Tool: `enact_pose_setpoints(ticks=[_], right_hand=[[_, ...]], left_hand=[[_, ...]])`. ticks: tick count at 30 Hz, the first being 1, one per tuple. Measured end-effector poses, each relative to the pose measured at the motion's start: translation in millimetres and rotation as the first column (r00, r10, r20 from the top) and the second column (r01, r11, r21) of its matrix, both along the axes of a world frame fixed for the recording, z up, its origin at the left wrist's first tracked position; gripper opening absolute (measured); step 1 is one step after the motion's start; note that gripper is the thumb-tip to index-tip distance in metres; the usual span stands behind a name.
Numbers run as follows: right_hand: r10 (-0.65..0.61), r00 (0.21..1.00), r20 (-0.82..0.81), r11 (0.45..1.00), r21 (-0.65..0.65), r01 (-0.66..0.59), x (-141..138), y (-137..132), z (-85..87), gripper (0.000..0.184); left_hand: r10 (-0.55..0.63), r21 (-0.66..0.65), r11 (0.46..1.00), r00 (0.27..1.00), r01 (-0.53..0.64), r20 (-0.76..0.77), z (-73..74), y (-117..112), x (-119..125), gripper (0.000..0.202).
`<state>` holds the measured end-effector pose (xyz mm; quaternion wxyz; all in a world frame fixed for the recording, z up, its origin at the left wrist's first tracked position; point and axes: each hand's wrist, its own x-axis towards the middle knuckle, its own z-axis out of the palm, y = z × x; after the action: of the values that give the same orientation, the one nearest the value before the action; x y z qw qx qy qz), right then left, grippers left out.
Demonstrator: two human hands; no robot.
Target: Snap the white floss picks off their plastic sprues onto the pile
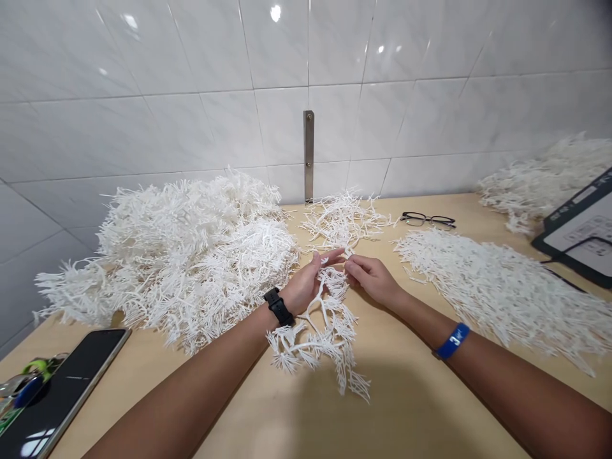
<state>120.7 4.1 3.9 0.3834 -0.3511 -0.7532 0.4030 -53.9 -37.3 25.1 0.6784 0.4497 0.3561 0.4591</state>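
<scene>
My read on the step in hand: fiddly two-handed fingertip work on the white branch [319,312], right in the middle, most of it lying toward 6 o'clock from the fingers. I'd guess the next move calls for the left side holding steady while the right does a small, careful pinch, since those twigs look bendy and tangly.

So, going left to right. At 8 o'clock there's a phone [71,389] with some keys [26,392] beside it. At 9 to 10 o'clock sits a big white heap [191,255]. Then the left hand [303,285], black watch [279,307] on the wrist: fingers pretty straight, only a narrow gap to the thumb, and the branch seems to be held in there. Just past it at 12 o'clock is a small loose pile [347,217].

The right hand [375,278] is next, thumb and finger pinched together on what looks like a white sprig [349,252]; can't tell if it's part of the branch. Blue wristband [453,340] behind it. Glasses [428,220] lie around 2 o'clock, and a flatter white spread [502,293] at 3.
</scene>
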Motion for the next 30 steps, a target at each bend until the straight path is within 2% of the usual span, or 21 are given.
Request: enact_pose_setpoints(ticks=[6,10,12,14,18,24,30], right_hand=[[0.148,0.988,0.036,0.988,-0.038,-0.146,-2.5,-2.7,-0.6,0.029],[0.196,0.973,0.12,0.98,0.009,-0.199,-3.7,-3.8,0.9,0.028],[0.197,0.973,0.12,0.98,0.008,-0.199,-3.6,-3.6,2.1,0.028],[0.175,0.982,0.07,0.984,-0.02,-0.174,-3.2,-3.2,2.5,0.029],[0.035,0.998,-0.049,0.993,-0.113,-0.041,-2.2,-2.1,0.1,0.029],[0.003,0.993,-0.12,0.978,-0.208,-0.028,-2.4,-0.6,-1.0,0.036],[-0.041,0.983,-0.177,0.974,-0.225,0.0,-3.7,1.7,1.1,0.041]], left_hand=[[-0.076,0.038,0.996,0.997,0.075,0.033,-0.7,0.2,1.9,0.055],[-0.052,0.18,0.982,0.996,0.065,-0.078,-4.3,2.7,-0.8,0.053],[-0.024,0.195,0.979,0.991,0.05,-0.133,-4.1,2.4,-1.4,0.051],[-0.025,0.139,0.989,0.987,0.047,-0.157,-3.6,1.6,-1.0,0.051],[-0.067,0.017,0.997,0.99,0.07,-0.127,-5.8,2.6,1.6,0.056],[-0.059,0.022,0.998,0.977,0.065,-0.207,-12.6,7.4,1.6,0.033],[-0.037,-0.007,0.999,0.995,0.037,-0.095,-11.2,6.8,-0.9,0.037]])
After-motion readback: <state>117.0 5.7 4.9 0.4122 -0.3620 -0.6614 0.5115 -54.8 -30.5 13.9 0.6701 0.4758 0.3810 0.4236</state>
